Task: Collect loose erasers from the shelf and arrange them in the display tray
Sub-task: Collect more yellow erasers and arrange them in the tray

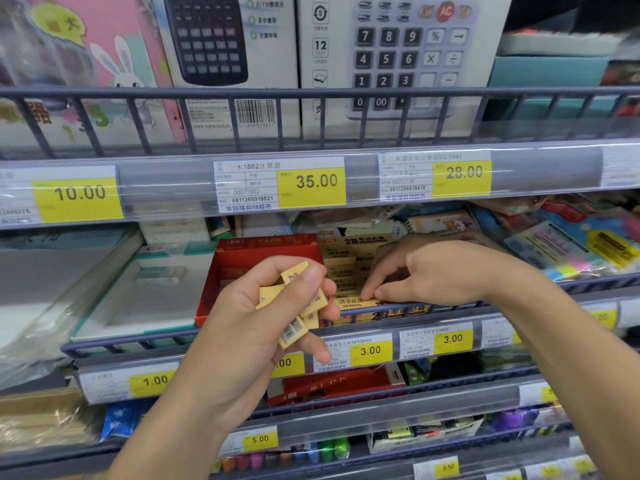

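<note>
left hand [273, 306] grips flat rectangular erasers [298, 303]; right hand [426, 271] pinches one.

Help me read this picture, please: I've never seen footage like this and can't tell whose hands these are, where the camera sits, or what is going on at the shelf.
There is no machine here. A person wears one wide-angle camera on the head, so you look forward and down at their own two bare hands in front of a shop shelf with yellow price tags.

The left hand grips a small bunch of loose yellow erasers. The right hand reaches into a yellow display tray of the same erasers, and its fingertips pinch one eraser at the tray's front row, behind the shelf's front rail.

Left of the tray stands a red box. On the shelf above are calculator boxes.
</note>
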{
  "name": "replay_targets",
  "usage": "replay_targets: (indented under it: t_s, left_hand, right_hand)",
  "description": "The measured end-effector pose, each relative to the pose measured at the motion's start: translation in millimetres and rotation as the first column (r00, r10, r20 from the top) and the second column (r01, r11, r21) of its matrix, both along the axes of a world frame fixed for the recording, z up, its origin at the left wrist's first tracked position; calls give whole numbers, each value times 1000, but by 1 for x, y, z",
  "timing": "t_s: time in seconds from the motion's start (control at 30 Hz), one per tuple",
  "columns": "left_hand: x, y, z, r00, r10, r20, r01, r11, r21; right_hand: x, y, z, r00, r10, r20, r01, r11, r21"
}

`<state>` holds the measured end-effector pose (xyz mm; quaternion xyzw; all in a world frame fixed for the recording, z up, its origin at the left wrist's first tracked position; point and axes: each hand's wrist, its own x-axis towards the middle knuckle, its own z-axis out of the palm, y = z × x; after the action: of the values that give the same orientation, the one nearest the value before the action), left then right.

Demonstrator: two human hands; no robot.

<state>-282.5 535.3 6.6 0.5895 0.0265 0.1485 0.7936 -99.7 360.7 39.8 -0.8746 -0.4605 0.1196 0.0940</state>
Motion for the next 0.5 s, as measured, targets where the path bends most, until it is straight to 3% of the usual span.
replay_targets:
  t_s: [0.17, 0.27, 0.37, 0.43, 0.5]
  left_hand:
    - [1, -3, 0, 1000, -1, -14, 1, 1000, 4]
    - [2, -4, 0, 1000, 4, -28, -4, 1000, -3]
    - [3, -3, -2, 999, 2, -46, -1, 1000, 8]
    - [3, -3, -3, 998, -18, -59, 20, 999, 36]
    - [4, -3, -4, 998, -32, -61, 35, 999, 37]
  right_hand:
    - [-8, 3, 6, 1000, 8, 25, -8, 1000, -18]
    - [-19, 0, 7, 998, 16, -58, 2, 955, 295]
    - [-41, 1, 6, 912, 262, -315, -10, 783, 622]
    - [-55, 6, 2, 881, 370, -296, -86, 739, 668]
    - [-62, 12, -2, 919, 352, -180, -155, 738, 656]
